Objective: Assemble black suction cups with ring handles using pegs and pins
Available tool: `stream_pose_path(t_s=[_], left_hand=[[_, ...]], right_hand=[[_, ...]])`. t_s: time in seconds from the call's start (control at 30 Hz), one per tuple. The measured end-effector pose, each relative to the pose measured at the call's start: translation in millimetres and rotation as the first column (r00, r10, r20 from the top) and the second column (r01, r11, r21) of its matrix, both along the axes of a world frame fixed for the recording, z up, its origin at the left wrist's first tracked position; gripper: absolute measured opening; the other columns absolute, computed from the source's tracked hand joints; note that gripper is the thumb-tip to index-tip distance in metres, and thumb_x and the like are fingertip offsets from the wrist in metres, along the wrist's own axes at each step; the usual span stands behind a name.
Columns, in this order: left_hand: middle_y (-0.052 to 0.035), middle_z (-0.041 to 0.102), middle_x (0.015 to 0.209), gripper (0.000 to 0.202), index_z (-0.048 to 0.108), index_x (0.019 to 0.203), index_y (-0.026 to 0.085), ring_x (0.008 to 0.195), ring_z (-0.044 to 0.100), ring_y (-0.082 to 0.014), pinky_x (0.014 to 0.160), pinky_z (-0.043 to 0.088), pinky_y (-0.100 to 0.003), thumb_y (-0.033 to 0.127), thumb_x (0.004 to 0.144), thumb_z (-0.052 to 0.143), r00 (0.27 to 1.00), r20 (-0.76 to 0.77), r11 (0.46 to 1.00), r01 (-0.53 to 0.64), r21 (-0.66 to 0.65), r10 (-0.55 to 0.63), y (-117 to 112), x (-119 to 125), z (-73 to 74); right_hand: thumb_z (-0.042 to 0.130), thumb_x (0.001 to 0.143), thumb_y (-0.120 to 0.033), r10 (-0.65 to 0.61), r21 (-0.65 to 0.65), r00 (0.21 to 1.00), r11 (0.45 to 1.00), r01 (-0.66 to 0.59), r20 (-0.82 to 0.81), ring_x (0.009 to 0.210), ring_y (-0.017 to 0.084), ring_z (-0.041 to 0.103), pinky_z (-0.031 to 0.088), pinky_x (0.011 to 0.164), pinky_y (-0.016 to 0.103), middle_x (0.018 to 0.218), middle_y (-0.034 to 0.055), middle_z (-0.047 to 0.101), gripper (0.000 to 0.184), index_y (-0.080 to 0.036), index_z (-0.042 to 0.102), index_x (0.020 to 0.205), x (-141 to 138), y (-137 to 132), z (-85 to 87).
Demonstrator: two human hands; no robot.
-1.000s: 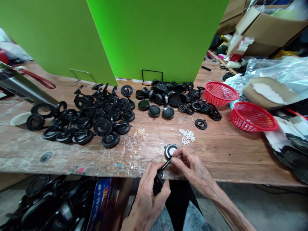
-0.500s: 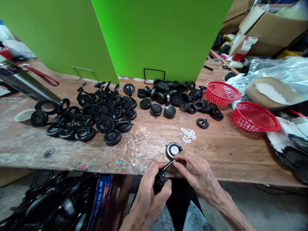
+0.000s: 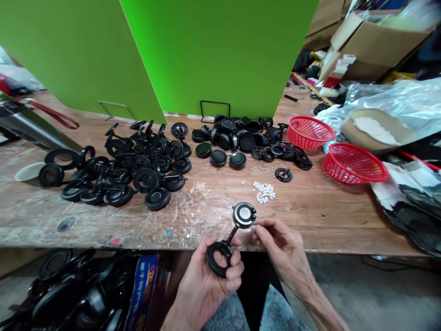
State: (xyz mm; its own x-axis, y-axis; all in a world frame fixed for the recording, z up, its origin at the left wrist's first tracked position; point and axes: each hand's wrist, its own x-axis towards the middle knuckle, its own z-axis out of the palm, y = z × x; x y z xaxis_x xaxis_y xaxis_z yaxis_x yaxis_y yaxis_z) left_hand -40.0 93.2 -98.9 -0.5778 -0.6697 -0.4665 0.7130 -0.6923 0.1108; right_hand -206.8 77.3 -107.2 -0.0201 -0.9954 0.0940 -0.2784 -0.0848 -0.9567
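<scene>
My left hand [image 3: 220,271] is wrapped round a black plastic ring with a short arm [image 3: 217,260], just off the table's front edge. The arm's tip points up at a round black base with a silver centre [image 3: 245,213] on the table; whether they touch I cannot tell. My right hand [image 3: 280,241] is beside that base, thumb and forefinger pinched together at its lower right. Anything between those fingertips is too small to make out. Beyond the base lies a scatter of small white plastic pieces [image 3: 264,192]. A loose black ring with a crossbar [image 3: 283,174] lies behind them.
Black ring-and-base parts [image 3: 144,179] are heaped at the left, with black round caps [image 3: 237,160] at the back middle. Two red baskets [image 3: 354,163] stand at the right. Green boards [image 3: 220,55] rise behind. A metal flask [image 3: 37,124] leans at the far left.
My left hand has turned the ring so its opening faces up, arm tip toward the base. My right hand has moved off the arm's tip. The view has shifted slightly.
</scene>
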Motion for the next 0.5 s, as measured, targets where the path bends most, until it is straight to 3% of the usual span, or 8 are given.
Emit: stream_pose_path(t_s=[0.07, 0.2, 0.5], left_hand=[[-0.0029, 0.046, 0.067, 0.042, 0.059, 0.093, 0.001, 0.054, 0.044, -0.0073, 0.044, 0.035, -0.014, 0.035, 0.089, 0.034, 0.983, -0.181, 0.997, 0.023, 0.076, -0.009, 0, 1, -1.4], [-0.0028, 0.045, 0.066, 0.040, 0.057, 0.092, -0.001, 0.052, 0.045, -0.0063, 0.042, 0.036, -0.012, 0.032, 0.088, 0.035, 0.937, -0.349, 0.989, 0.042, 0.144, 0.011, 5, -4, -3.8], [-0.0037, 0.049, 0.064, 0.035, 0.060, 0.091, -0.002, 0.050, 0.047, -0.0069, 0.040, 0.036, -0.012, 0.029, 0.083, 0.044, 0.935, -0.352, 0.986, 0.091, 0.142, -0.036, 15, -4, -3.6]], right_hand=[[0.055, 0.088, -0.034, 0.019, 0.102, 0.983, 0.994, -0.038, 0.181, 0.066, 0.012, 0.061, 0.052, 0.061, 0.022, 0.075, 0.0005, 0.064, 0.016, -0.020, 0.061, 0.091, 5, 2, 2.2], [0.058, 0.087, -0.034, 0.025, 0.128, 0.927, 0.989, -0.078, 0.374, 0.068, 0.011, 0.062, 0.051, 0.065, 0.021, 0.072, -0.0008, 0.064, 0.016, -0.019, 0.059, 0.090, 15, 7, 1.4], [0.060, 0.085, -0.035, 0.036, 0.146, 0.934, 0.985, -0.094, 0.356, 0.076, 0.010, 0.055, 0.044, 0.070, 0.020, 0.084, 0.0003, 0.060, 0.017, -0.019, 0.059, 0.090, 13, 13, -14.1]])
